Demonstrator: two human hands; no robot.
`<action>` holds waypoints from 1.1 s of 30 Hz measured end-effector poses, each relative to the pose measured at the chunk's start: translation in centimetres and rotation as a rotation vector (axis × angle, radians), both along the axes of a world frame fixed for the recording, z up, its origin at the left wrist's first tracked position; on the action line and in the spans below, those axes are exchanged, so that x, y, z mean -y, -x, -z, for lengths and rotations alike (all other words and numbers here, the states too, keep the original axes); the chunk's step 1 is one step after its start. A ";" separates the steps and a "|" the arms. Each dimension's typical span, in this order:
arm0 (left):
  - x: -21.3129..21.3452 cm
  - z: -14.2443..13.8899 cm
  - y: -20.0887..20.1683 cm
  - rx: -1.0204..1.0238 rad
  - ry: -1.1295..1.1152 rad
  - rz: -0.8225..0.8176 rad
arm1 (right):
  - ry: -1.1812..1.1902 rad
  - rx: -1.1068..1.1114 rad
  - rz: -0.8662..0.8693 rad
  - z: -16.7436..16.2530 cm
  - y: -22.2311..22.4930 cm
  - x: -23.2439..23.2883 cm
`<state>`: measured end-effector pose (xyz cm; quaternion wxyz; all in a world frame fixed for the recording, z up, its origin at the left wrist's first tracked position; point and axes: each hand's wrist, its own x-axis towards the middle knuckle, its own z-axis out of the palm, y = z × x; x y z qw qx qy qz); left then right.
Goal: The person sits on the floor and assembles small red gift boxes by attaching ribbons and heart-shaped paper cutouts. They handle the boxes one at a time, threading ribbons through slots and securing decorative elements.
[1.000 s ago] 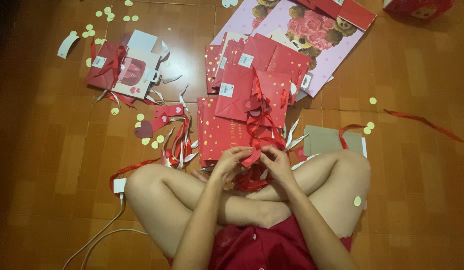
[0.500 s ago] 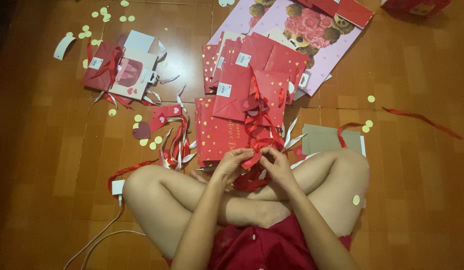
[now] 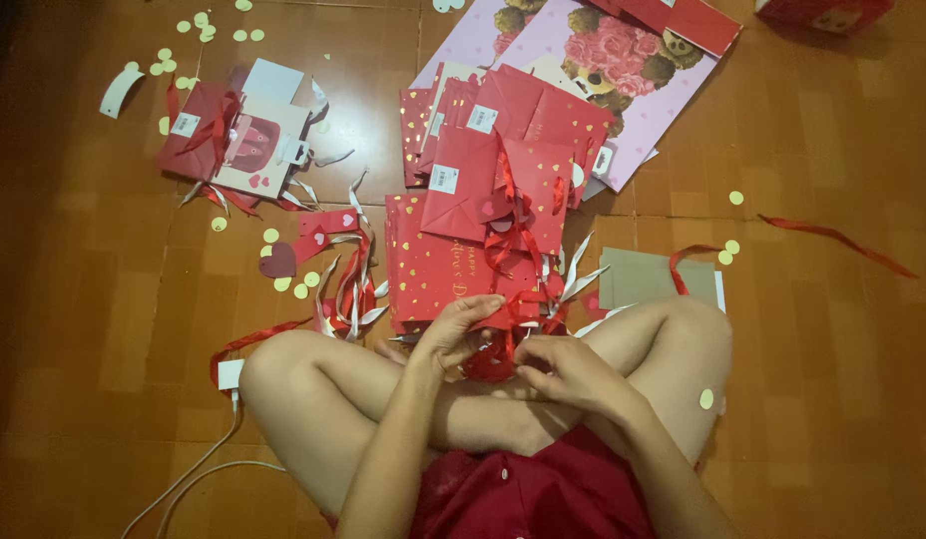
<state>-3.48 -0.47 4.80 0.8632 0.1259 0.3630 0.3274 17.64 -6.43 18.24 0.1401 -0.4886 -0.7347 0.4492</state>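
I sit cross-legged on a wooden floor. My left hand (image 3: pixel 461 327) and my right hand (image 3: pixel 561 365) meet just above my shins, both pinching a tangle of red ribbon (image 3: pixel 498 344) at the near edge of a red gift bag with gold dots (image 3: pixel 428 269). That bag lies flat under a pile of flattened red paper bags (image 3: pixel 503 150) with white tags. The ribbon trails up over the pile.
A red and white bag bundle (image 3: pixel 233 140) lies far left. Loose red and white ribbons (image 3: pixel 343 284) and pale round stickers (image 3: pixel 283 281) litter the floor. Pink bags with a bear print (image 3: pixel 633 90) lie at the back. A brown envelope (image 3: pixel 653 277) is by my right knee, a white cable (image 3: pixel 209 469) by my left.
My fingers have shifted slightly on the ribbon; the view has tilted a little. Nothing else has moved.
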 end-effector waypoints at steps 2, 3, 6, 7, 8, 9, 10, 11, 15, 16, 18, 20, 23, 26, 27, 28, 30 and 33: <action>0.2 0.0 -0.1 -0.017 0.063 -0.020 | -0.073 -0.002 -0.100 -0.3 0.0 0.3; 0.2 0.0 -0.1 0.022 0.061 -0.033 | -0.110 -0.003 -0.149 -0.4 0.0 0.6; 0.1 0.2 0.2 0.121 0.056 -0.062 | -0.019 -0.052 -0.213 -0.4 -0.2 2.3; -0.1 0.2 0.3 0.141 0.048 -0.072 | 0.014 -0.062 -0.223 -0.3 -0.3 2.7; -0.1 0.1 0.4 0.162 0.040 -0.083 | 0.046 -0.072 -0.234 -0.1 -0.4 3.1; -0.1 0.0 0.4 0.138 0.034 -0.084 | 0.077 -0.082 -0.247 0.2 -0.6 3.3; 0.0 -0.2 0.3 0.115 0.028 -0.084 | 0.075 -0.084 -0.212 0.6 -0.7 3.1; 0.0 -0.5 0.2 0.092 0.021 -0.083 | 0.072 -0.087 -0.176 1.1 -0.9 2.8; 0.3 -1.9 0.0 0.020 -0.107 -0.033 | -0.067 -0.244 0.178 3.4 -1.0 1.3; 0.3 -2.2 0.0 -0.027 -0.115 -0.031 | 0.040 -0.337 0.281 3.8 -1.0 1.0; 0.5 -2.7 0.0 -0.109 -0.192 -0.024 | 0.262 -0.521 0.490 4.6 -0.5 0.5; 0.6 -3.0 -0.1 -0.176 -0.337 -0.015 | 0.266 -0.540 0.508 5.2 -0.1 0.3; 0.9 -3.1 -0.1 -0.265 -0.452 0.079 | 0.163 -0.499 0.526 6.0 0.8 0.2; 0.8 -2.7 0.0 -0.252 -0.454 0.040 | 0.152 -0.371 0.593 6.8 1.0 0.1; 0.3 -2.5 -0.1 -0.382 -0.497 0.011 | 0.173 -0.320 0.625 7.1 0.9 0.1; -0.3 -2.3 -0.4 -0.512 -0.539 -0.015 | 0.108 -0.369 0.649 7.3 0.7 0.1; -1.4 -2.1 -0.5 -0.840 -0.696 -0.041 | -0.022 -0.470 0.699 7.6 0.1 0.0; -2.1 -1.8 -1.6 -1.359 -0.970 0.043 | 0.084 -0.620 0.921 7.3 -1.2 -0.4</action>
